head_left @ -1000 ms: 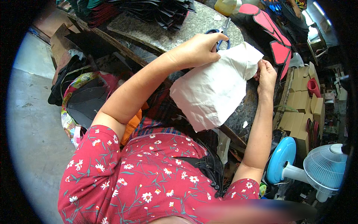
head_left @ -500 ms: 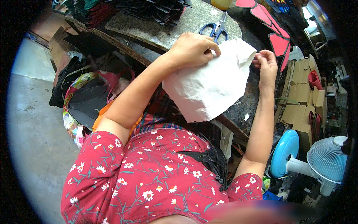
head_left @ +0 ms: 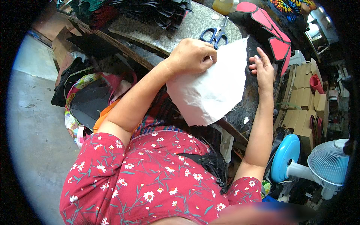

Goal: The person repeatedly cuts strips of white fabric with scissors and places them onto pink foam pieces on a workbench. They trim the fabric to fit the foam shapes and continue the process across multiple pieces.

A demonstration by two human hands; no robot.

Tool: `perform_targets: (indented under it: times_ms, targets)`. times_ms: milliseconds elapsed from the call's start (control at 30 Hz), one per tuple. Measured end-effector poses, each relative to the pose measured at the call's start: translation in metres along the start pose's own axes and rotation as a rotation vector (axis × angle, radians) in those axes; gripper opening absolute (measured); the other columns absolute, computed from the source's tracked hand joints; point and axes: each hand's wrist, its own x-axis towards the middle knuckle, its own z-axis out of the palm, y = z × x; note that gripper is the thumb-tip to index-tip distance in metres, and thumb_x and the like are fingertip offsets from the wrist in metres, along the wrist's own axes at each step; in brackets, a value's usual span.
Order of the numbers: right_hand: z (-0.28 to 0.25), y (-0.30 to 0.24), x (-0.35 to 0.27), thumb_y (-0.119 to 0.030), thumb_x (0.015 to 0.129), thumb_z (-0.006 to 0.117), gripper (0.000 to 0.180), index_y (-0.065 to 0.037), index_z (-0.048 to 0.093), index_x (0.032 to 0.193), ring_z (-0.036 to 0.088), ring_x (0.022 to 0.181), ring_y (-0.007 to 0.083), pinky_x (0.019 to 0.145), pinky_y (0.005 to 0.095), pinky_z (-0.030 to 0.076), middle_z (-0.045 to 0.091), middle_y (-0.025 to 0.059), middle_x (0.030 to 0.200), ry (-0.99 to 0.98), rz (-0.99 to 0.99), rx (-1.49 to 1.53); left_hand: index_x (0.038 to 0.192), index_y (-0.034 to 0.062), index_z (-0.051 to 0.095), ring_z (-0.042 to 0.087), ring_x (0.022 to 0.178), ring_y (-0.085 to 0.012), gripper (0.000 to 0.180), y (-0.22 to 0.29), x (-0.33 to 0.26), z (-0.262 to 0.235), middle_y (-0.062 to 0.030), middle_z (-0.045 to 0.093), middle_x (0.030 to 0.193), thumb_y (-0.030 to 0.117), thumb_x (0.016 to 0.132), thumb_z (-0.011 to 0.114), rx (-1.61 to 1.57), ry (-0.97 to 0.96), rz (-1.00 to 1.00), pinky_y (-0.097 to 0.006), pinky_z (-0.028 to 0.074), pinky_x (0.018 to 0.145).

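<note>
A crinkled piece of white cloth [head_left: 210,90] with frayed edges lies over the front edge of the worktable. My left hand [head_left: 192,56] is closed at the cloth's upper left part, thumb and fingers pinched on it. To the right of the cloth, my right hand [head_left: 263,69] is held apart from it, index finger stretched out and the other fingers loosely bent, with nothing in it. Scissors with dark blue handles [head_left: 215,36] rest on the stone slab just beyond my left hand, blades pointing away.
Stacked dark sheets [head_left: 157,13] lie on the stone slab [head_left: 138,30] at the back. Red-and-black panels [head_left: 268,26] curve along the far right. Cardboard boxes [head_left: 300,92] and a blue-and-white fan [head_left: 328,161] stand at right. A colourful bag [head_left: 84,105] sits at lower left.
My right hand has let go of the cloth's right edge and moved slightly away, its fingers spreading. The folded right corner now lies flatter. My left hand has shifted slightly down and left.
</note>
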Motion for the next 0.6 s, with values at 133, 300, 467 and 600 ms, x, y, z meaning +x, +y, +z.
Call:
perform_targets:
  times_ms: [133,300,467,600]
  targets:
    - [0.002,0.006,-0.001,-0.018,0.098,0.062,0.043,-0.005,0.056,0.138,0.057,0.071,0.0066,0.065,0.0219,0.048,0.067,0.0017,0.09,-0.043,-0.099,-0.117,0.084,0.0134,0.07,0.068,0.074,-0.0251,0.01,0.001,0.0,-0.003,-0.0032,0.068,0.083,0.018,0.077,0.064,-0.086,0.057,-0.036,-0.037,0.055,0.07]
    - [0.002,0.008,0.0,-0.014,0.096,0.064,0.04,-0.002,0.058,0.134,0.057,0.073,0.008,0.068,0.0221,0.048,0.067,0.0019,0.088,-0.073,-0.129,-0.133,0.131,0.0203,0.062,0.049,0.123,-0.0339,0.052,-0.002,0.011,0.0,-0.012,0.055,0.132,0.037,0.083,0.074,0.038,0.085,0.108,-0.043,0.042,0.106]
    - [0.013,-0.002,0.006,-0.01,0.093,0.066,0.037,-0.005,0.063,0.13,0.06,0.089,0.0123,0.079,0.0264,0.049,0.064,0.0048,0.102,0.11,-0.274,-0.247,0.126,0.0159,0.064,0.046,0.131,-0.0345,0.052,0.0,0.01,0.002,-0.0127,0.056,0.135,0.042,0.081,0.073,0.105,-0.087,0.078,-0.048,0.035,0.111]
    - [0.028,-0.028,0.039,-0.015,0.09,0.069,0.038,-0.008,0.064,0.127,0.061,0.098,0.0185,0.088,0.0316,0.049,0.065,0.0083,0.108,-0.102,-0.493,-0.306,0.121,0.0107,0.064,0.049,0.128,-0.0327,0.05,0.007,0.008,0.003,-0.0112,0.06,0.126,0.039,0.081,0.074,0.084,-0.024,0.048,-0.047,0.037,0.11]
